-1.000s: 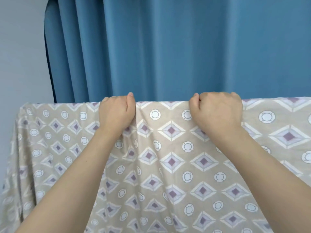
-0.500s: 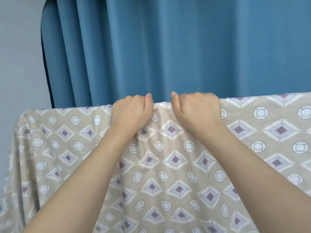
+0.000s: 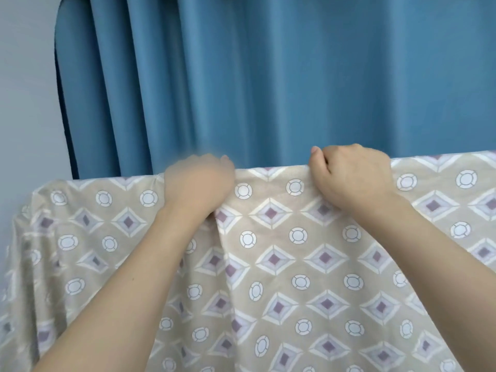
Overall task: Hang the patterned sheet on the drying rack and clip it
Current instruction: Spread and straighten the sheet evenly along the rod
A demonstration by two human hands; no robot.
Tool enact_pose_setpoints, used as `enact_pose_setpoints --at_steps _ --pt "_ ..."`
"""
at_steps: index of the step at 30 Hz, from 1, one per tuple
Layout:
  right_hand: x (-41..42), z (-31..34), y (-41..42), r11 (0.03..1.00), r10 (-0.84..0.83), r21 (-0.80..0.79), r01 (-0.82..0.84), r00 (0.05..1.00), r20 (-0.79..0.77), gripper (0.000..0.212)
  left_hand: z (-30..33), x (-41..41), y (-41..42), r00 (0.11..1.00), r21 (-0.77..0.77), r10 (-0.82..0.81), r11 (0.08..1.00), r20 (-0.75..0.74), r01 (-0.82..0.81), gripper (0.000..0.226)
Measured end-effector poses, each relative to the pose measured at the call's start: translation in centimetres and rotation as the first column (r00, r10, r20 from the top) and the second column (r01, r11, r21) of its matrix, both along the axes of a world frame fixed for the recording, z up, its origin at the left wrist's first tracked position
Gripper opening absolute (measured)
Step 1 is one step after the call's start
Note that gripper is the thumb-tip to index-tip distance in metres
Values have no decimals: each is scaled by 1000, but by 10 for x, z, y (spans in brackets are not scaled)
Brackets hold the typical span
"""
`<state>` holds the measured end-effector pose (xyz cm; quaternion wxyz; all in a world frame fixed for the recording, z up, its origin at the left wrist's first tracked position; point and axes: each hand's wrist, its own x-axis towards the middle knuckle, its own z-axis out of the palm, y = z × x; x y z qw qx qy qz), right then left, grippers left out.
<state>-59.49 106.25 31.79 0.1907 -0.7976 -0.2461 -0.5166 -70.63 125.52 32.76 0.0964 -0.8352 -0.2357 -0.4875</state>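
Both hands [image 3: 200, 181] [image 3: 351, 175] have spread apart, gripping the patterned sheet [image 3: 295, 264].

No readable text, label, brand or number anywhere in view.

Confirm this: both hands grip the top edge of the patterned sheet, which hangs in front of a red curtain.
Not quite: the curtain is blue, not red, as the head view shows. The rest holds: the left hand and right hand both grip the top edge of the patterned sheet.
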Motion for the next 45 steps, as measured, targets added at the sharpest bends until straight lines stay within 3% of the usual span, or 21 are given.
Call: enact_pose_setpoints --at_steps 5,16,20,26,28,31,33,35,40,45 --pt "-43 11 57 970 229 -81 -231 973 -26 53 2 -5 -3 999 12 -52 999 -11 52 47" --pt "-56 0 86 997 51 -64 -51 999 2 57 -7 -42 63 999 81 -27 996 47 23 54" --pt "-52 0 82 998 27 -58 -27 1000 -13 57 -15 -55 90 991 137 57 988 124 -74 61" --pt "-65 9 88 997 25 -73 -32 995 -101 53 -12 -58 94 990 70 95 992 108 -103 61" --pt "-77 12 100 989 72 -121 -80 995 -68 49 -9 -59 91 995 65 66 995 75 -71 58" --pt "-100 16 129 943 283 -188 -273 959 28 43 -4 -64 90 999 55 19 998 41 -21 54" --pt "-113 21 148 906 359 -233 -353 933 -18 44 0 -70 96 999 49 25 998 39 -27 51" --pt "-117 20 162 903 325 -271 -335 942 -84 51 0 -77 104 999 57 39 998 34 -41 50" --pt "-110 13 167 959 169 -219 -180 983 -67 58 -9 -105 145 989 33 96 994 117 -101 55" --pt "-106 13 166 966 146 -200 -162 985 -88 57 -16 -111 165 980 17 89 995 177 -93 54"
